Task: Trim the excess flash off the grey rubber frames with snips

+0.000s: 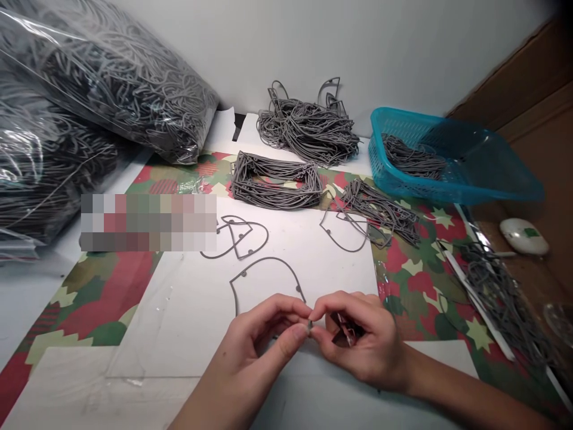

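Observation:
A thin grey rubber-like loop [271, 259] with small round tabs rises from between my hands over the white sheet [179, 310]. My left hand [255, 349] pinches it between thumb and forefinger. Fingertip to fingertip with it, my right hand [364, 340] is closed in a pinch at the same spot, where a small grey bit shows. Something dark and shiny lies within the curl of my right fingers, too hidden to name. Beyond my hands, loose grey loops [267, 233] rest on the sheet, with another loop [347, 249] to the right.
Stacked loops [277, 202], a tangled pile [308, 131] and a smaller bundle [385, 209] lie behind the sheet. A blue basket [483, 194] stands back right. Stuffed plastic bags [134, 89] fill the left. Right are a white stick [481, 307], grey strands [505, 310] and a white mouse-like object [523, 236].

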Tool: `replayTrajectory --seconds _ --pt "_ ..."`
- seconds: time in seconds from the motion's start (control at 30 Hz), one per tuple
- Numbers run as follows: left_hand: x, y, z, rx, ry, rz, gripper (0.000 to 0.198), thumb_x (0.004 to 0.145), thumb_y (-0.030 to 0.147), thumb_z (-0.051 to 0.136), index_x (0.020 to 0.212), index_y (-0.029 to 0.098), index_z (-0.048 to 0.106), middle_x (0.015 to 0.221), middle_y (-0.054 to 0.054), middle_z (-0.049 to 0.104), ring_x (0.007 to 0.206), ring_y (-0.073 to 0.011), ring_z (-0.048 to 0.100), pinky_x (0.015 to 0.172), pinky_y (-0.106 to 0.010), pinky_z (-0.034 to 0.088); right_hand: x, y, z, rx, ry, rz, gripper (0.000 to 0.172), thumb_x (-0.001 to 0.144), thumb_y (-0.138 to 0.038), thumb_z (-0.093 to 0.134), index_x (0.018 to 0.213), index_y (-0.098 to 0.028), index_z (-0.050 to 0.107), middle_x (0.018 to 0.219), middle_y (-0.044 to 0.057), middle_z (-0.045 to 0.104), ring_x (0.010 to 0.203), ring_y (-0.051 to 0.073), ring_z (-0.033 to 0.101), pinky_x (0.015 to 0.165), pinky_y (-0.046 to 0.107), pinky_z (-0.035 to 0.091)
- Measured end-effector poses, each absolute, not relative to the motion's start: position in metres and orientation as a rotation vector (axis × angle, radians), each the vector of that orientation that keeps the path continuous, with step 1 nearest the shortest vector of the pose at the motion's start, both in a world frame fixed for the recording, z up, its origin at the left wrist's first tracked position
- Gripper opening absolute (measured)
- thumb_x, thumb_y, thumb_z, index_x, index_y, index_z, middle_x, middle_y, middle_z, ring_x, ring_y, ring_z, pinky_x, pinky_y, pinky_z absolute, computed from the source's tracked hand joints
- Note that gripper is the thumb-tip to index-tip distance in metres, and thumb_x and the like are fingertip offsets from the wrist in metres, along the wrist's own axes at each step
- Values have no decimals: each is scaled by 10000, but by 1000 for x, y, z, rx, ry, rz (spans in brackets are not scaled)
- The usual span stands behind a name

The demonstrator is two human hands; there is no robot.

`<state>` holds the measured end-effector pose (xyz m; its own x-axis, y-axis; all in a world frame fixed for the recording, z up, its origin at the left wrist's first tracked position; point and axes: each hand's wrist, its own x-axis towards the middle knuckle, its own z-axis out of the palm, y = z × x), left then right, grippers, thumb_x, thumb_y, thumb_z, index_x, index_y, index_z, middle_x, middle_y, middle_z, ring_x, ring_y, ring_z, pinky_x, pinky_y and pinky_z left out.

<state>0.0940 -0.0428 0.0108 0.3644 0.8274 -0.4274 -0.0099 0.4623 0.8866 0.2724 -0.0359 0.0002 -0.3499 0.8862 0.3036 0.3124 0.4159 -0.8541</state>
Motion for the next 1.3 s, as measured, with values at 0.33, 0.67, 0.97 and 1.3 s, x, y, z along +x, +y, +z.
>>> replayTrajectory --seconds 0.33,0.67,0.97,1.3 --pt "93 -42 12 1020 1099 582 210 869 366 584 836 198 706 803 -34 683 801 -204 610 721 -250 451 273 -39 1 -1059 -1914 766 79 809 -148 580 872 -195 581 512 -81 465 400 52 370 398 152 352" --pt "90 -41 12 933 1118 661 220 833 402 632 767 196 671 739 -18 608 741 -176 547 674 -227 420 277 -38 1 -1056 -1856 908 314 955 -459 448 1015 -167 548 566 -53 444 453 75 412 406 177 353" --pt "95 -45 17 791 1133 753 220 818 402 654 733 199 664 707 6 570 727 -147 500 681 -192 390 278 -36 -2 -1025 -2005 630 261 986 -410 433 1015 -175 545 627 -42 525 485 67 441 462 168 386" --pt "88 -43 12 879 1070 740 208 853 382 636 742 212 676 728 7 611 725 -136 519 671 -178 414 283 -32 5 -930 -2248 548 252 1022 -283 355 1007 -121 547 635 -6 556 505 88 475 478 215 369"
